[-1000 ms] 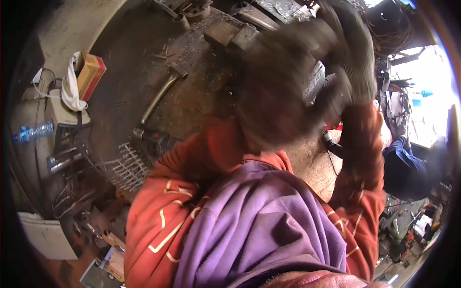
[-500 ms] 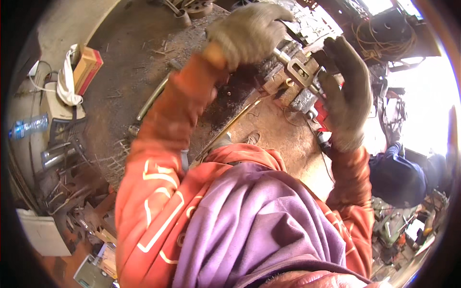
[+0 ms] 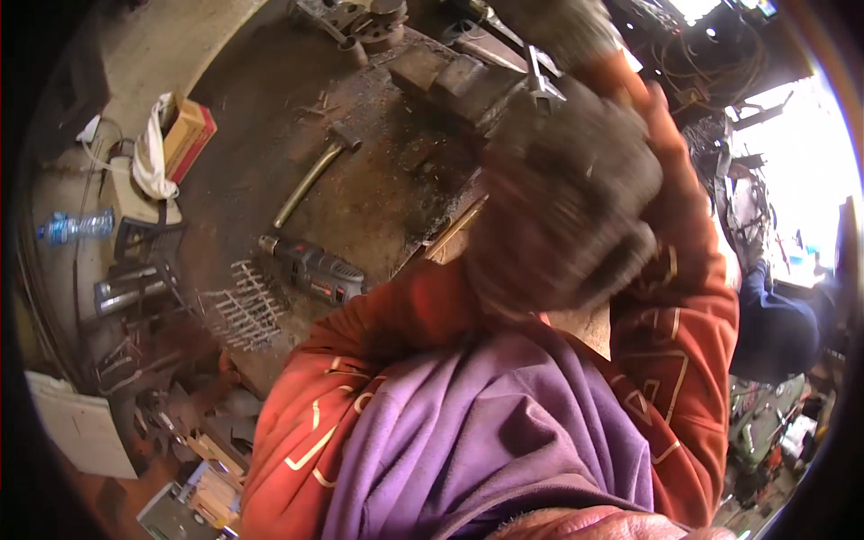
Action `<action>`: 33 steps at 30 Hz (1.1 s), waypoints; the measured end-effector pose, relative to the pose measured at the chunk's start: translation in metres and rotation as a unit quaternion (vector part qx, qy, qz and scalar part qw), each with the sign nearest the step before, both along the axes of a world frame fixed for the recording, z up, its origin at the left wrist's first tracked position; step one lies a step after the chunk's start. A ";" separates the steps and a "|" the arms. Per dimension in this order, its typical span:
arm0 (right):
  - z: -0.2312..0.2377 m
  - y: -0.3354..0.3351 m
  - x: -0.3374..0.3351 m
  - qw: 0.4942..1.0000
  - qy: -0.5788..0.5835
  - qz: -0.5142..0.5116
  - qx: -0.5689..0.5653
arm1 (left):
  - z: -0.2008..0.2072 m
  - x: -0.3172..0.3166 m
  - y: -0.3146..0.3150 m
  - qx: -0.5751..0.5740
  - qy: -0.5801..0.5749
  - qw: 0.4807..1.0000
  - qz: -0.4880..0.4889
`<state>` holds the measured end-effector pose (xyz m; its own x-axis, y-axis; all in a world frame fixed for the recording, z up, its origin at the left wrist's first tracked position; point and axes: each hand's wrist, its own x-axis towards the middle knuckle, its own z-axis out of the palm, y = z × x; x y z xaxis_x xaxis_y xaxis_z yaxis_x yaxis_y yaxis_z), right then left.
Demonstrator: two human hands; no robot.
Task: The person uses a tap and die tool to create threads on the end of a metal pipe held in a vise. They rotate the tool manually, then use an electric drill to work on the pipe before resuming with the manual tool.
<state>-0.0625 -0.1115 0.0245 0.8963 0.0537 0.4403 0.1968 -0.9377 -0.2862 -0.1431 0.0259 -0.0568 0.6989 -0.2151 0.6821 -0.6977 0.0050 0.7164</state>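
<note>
My left hand [image 3: 567, 202], in a dark, dirty work glove, is raised close in front of me. It is smeared by motion, so its finger position is unclear. Farther off at the top, my right hand [image 3: 562, 31], in a greyish glove, is blurred as well and its fingers do not show clearly. A silver metal tool [image 3: 540, 83] with a forked-looking end shows between the two hands; whether either one touches it I cannot tell. The left glove hides most of the work area behind it. Beside that, rusty metal blocks [image 3: 441, 76] sit at the bench edge.
On the dark workbench [image 3: 378, 184] lie a hammer [image 3: 315, 175], a grey power drill [image 3: 315, 270] and a welded rod grid [image 3: 243, 306]. A cardboard box [image 3: 189, 135] and plastic bottle [image 3: 76, 227] are at the left. Someone in dark blue clothing [image 3: 774, 328] is at the right.
My left hand has swung down and right, nearer to me. My right hand has moved up and left. The tool with a slotted centre block, seen between them before, is now mostly hidden.
</note>
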 end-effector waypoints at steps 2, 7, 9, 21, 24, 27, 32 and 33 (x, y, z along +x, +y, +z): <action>-0.009 -0.007 0.030 0.985 0.142 0.042 -0.091 | 0.022 -0.026 -0.013 0.096 -0.102 0.990 -0.022; -0.064 -0.046 0.086 0.915 0.335 0.131 -0.183 | -0.011 0.004 0.003 0.183 -0.125 0.973 0.059; -0.075 -0.075 0.076 0.921 0.325 0.168 -0.133 | -0.015 0.017 0.019 0.174 -0.131 0.972 0.090; -0.075 0.056 -0.063 0.954 -0.260 -0.015 0.150 | -0.038 0.180 -0.100 0.159 -0.136 0.952 -0.223; -0.071 0.026 -0.043 0.959 -0.264 0.011 0.104 | -0.052 0.163 -0.046 -0.033 0.159 0.969 -0.189; -0.056 -0.027 0.000 0.943 -0.331 -0.008 0.023 | -0.057 0.110 0.004 -0.203 0.271 0.927 -0.160; -0.106 -0.136 0.086 0.932 0.288 0.180 0.124 | -0.011 0.025 0.013 0.082 -0.037 0.995 -0.032; -0.077 -0.087 0.069 0.927 0.322 0.184 0.059 | -0.015 0.032 0.025 0.108 -0.043 0.993 0.016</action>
<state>0.0061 -0.1986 -0.0526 0.9059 0.3932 -0.1573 0.2498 -0.7960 -0.5514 -0.1111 0.0508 -0.0713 0.6494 -0.3408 0.6798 -0.7533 -0.1660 0.6364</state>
